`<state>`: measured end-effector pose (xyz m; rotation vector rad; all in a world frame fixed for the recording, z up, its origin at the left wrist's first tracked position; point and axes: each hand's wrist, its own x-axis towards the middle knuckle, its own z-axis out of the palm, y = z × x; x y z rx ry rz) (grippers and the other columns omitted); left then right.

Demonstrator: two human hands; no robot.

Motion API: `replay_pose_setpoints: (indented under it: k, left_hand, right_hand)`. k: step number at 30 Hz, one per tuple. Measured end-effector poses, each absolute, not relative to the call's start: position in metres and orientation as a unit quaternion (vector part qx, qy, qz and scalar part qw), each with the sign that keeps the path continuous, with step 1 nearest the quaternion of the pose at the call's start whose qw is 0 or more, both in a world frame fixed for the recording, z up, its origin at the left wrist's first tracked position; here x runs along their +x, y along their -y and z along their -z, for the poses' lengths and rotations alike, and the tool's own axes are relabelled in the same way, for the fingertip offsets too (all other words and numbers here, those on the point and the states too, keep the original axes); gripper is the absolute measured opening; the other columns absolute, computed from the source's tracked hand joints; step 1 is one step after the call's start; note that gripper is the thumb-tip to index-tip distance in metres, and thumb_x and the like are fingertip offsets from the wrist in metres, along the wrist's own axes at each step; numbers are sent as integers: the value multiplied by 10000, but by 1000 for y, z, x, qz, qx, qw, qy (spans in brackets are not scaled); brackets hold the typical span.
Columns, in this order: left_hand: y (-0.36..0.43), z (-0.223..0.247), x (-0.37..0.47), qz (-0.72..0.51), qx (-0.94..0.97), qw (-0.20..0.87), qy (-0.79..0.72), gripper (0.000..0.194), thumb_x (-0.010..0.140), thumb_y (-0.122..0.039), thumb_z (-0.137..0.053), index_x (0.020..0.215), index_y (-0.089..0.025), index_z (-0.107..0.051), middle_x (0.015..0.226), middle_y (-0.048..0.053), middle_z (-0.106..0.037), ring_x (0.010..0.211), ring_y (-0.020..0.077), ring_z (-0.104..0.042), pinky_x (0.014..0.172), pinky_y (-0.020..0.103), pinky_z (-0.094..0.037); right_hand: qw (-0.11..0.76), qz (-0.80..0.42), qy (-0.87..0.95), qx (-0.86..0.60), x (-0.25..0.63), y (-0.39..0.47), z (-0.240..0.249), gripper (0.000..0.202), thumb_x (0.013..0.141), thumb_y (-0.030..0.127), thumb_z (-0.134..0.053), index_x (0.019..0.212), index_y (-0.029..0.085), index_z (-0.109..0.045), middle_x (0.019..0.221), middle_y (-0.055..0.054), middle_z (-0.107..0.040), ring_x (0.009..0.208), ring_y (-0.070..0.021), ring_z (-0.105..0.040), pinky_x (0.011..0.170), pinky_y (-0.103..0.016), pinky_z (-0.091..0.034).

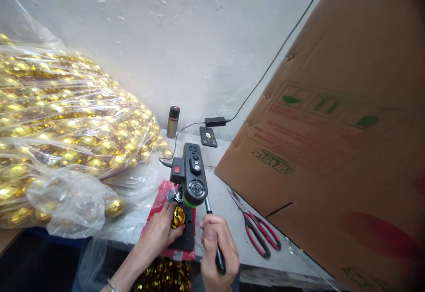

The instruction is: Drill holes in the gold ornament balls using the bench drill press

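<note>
A small black bench drill press (195,172) with a red switch stands on a red plastic sheet (153,208). On its black base, under the drill head, my left hand (160,230) grips a shiny gold faceted ball (178,217) between thumb and fingers. My right hand (219,252) is closed round the black handle (219,261) of a metal lever at the press's right side. The drill tip is hidden behind the head and my left hand.
Red-handled scissors (260,234) lie right of the press, beside a large cardboard box (318,150). A clear bag of gold balls (76,119) fills the left. Behind stand a spray can (173,122), a phone (208,136) and a power adapter (215,121). More gold pieces (162,276) lie below the table edge.
</note>
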<state>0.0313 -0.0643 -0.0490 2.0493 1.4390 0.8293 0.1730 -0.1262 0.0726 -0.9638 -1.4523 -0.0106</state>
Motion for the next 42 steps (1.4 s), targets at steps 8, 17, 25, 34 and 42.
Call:
replay_pose_setpoints:
  k: [8, 17, 25, 34, 42]
  left_hand:
    - [62, 51, 44, -308, 768, 228, -514, 389, 764, -309, -802, 1128, -206, -714, 1070, 123, -772, 1031, 374, -719, 946, 512, -551]
    - [61, 63, 45, -321, 746, 269, -518, 418, 715, -325, -836, 1099, -206, -717, 1020, 90, -766, 952, 335, -696, 919, 479, -532]
    - [61, 65, 46, -328, 740, 278, -516, 410, 717, -329, -823, 1097, -214, -721, 1017, 93, -769, 975, 345, -695, 942, 492, -521]
    - [63, 71, 49, -341, 742, 257, -517, 361, 725, -316, -796, 1055, -207, -700, 972, 89, -758, 947, 344, -706, 907, 481, -539]
    - [63, 72, 51, -339, 739, 253, -525, 356, 728, -303, -801, 1058, -212, -705, 988, 88, -764, 961, 346, -706, 923, 488, -532]
  right_hand:
    - [646, 1, 638, -419, 174, 126, -70, 299, 1062, 93, -451, 806, 233, -517, 715, 21, -583, 653, -116, -609, 589, -229, -481]
    - [668, -22, 587, -458, 167, 130, -43, 315, 1106, 177, -440, 808, 231, -528, 770, 10, -610, 664, -122, -603, 625, -261, -456]
    - [680, 49, 567, -462, 163, 123, -30, 368, 1127, 242, -397, 781, 241, -521, 713, 53, -575, 613, -109, -559, 856, -320, -528]
    - [680, 61, 576, -451, 164, 121, -27, 373, 1133, 261, -394, 774, 242, -490, 714, 59, -559, 605, -101, -539, 886, -294, -532]
    - [685, 64, 571, -448, 162, 121, -22, 365, 1130, 275, -401, 777, 249, -488, 695, 56, -558, 586, -114, -526, 852, -317, -545]
